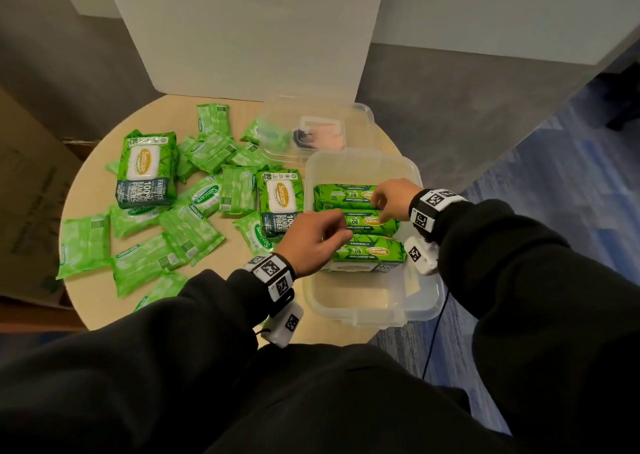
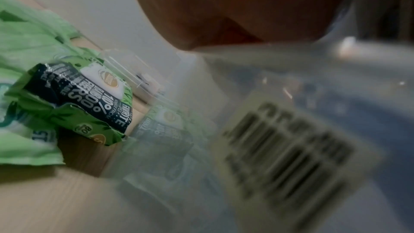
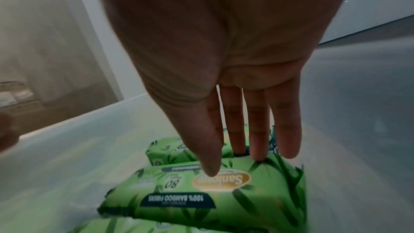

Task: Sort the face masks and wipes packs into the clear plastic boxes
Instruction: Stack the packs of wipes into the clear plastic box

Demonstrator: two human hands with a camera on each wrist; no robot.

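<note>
Lying loose across the round table (image 1: 104, 301), small wipes packs (image 1: 149, 263) await sorting; the left hand (image 1: 313, 237), fingers curled, and the right hand (image 1: 393, 199), fingers straight, press large wipes packs (image 1: 367, 225) standing on edge inside the clear plastic box (image 1: 363, 301).

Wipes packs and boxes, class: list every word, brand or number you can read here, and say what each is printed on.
"Sanicare", "80", "100% BAMBOO FIBERS": large pack on the table.
"Sanicare", "80", "100% BAMBOO FIBERS": pack standing in the clear box.
"Sanicare": small flat pack.
"FAVORITE", "100%": large pack beside the box.
Barcode sticker on the box: too blurred to read.
Wrist tags: square code patterns only.
</note>
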